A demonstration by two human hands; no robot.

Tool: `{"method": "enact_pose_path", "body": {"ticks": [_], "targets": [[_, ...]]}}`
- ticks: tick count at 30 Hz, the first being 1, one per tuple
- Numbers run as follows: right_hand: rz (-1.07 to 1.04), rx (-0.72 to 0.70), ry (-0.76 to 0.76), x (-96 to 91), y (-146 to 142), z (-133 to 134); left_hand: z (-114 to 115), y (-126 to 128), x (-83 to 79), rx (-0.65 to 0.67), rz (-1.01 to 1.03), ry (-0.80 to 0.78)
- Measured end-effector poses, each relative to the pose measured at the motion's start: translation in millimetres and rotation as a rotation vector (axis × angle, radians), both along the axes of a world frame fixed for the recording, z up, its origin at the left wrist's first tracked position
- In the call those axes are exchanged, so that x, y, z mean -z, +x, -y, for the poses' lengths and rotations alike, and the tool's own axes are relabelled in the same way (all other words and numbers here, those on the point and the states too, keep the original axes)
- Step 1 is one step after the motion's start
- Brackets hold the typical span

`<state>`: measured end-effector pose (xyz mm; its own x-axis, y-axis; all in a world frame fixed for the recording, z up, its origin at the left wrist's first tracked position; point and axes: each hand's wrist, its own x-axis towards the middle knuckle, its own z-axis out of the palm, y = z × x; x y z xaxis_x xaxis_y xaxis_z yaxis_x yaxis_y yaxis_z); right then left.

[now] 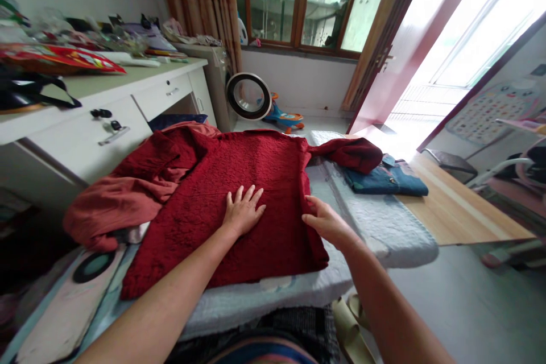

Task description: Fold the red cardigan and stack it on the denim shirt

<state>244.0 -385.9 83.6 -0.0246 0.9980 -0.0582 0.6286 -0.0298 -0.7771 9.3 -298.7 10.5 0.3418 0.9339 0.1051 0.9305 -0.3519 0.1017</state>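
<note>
A dark red, crinkle-textured long-sleeved top [260, 170] lies spread over the padded cloth, one sleeve stretched out to the right. My left hand [245, 210] rests flat on the middle of it, fingers spread, holding nothing. At the top's right side edge is my right hand [326, 222], its thumb and index finger on the raised border of the fabric. The other fingers of that hand are mostly hidden. Beyond the end of the sleeve sits a folded blue denim garment [388, 179].
Crumpled salmon-red clothing [123, 199] lies on the left, beside a pale flat board [63, 307] with a dark ring. A cluttered white desk [85, 131] stands behind it. Further back are a washer with its round door [249, 96] open and a blue ride-on toy [285, 118].
</note>
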Motion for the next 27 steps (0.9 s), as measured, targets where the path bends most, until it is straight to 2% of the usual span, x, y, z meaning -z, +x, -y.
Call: {"method": "enact_pose_path", "body": {"ticks": [3,7,10,16,21,24,27], "targets": [[0.019,-0.058,0.022,7.0,-26,-3,0,0,0.1,0.002,0.002,0.008],[0.212,-0.176,0.007,18.4,-53,-1,0,-1,0.5,0.006,0.017,0.008],[0.352,-0.241,-0.027,24.4,-62,4,2,-2,-1.4,0.018,0.044,0.032],[0.445,-0.221,0.031,27.6,-66,12,4,10,-16.3,0.164,0.229,0.112],[0.426,-0.214,0.063,30.3,-67,16,-12,43,-25.6,0.260,0.431,0.010],[0.376,-0.252,0.081,27.5,-65,20,-28,55,-23.7,0.275,0.471,-0.072],[0.344,-0.289,0.078,21.2,-60,30,-43,58,-18.0,0.277,0.459,-0.173]]}}
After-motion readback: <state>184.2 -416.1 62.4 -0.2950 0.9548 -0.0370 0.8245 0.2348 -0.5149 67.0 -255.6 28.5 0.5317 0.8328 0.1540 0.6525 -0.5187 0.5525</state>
